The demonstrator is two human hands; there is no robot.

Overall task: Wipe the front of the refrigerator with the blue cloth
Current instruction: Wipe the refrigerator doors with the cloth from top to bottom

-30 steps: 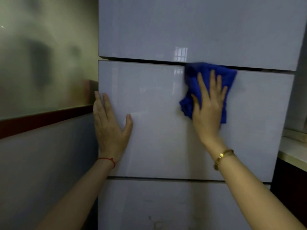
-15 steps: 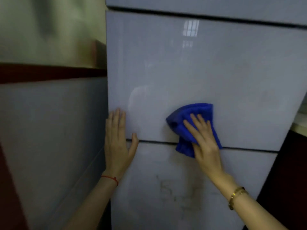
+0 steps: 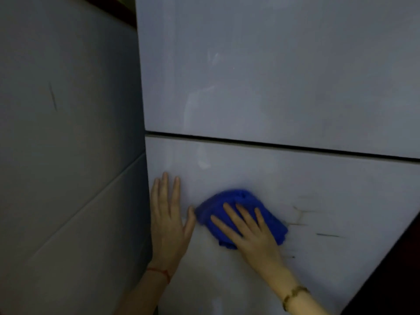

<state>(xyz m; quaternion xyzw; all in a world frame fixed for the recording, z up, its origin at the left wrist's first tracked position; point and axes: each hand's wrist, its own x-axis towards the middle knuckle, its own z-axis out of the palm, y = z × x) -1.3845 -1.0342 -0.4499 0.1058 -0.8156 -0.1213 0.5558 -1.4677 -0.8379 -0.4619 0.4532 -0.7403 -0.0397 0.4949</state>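
Item: blue cloth (image 3: pixel 241 208), now below the refrigerator (image 3: pixel 272 87) seam (image 3: pixel 272 145) it straddled a moment ago, on the lower panel. Our right hand (image 3: pixel 252 233) presses it, fingers straight; our left hand (image 3: pixel 169 223) rests flat at its 9 o'clock. Scuffs (image 3: pixel 300 214) at 3 o'clock await, we judge.

Flat left hand (image 3: pixel 169 226), flat right hand (image 3: pixel 252 235)

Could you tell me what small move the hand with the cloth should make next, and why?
Probably slide the right hand and blue cloth rightward: dark marks show on the refrigerator panel just beyond the cloth, while the left hand rests flat at its left.
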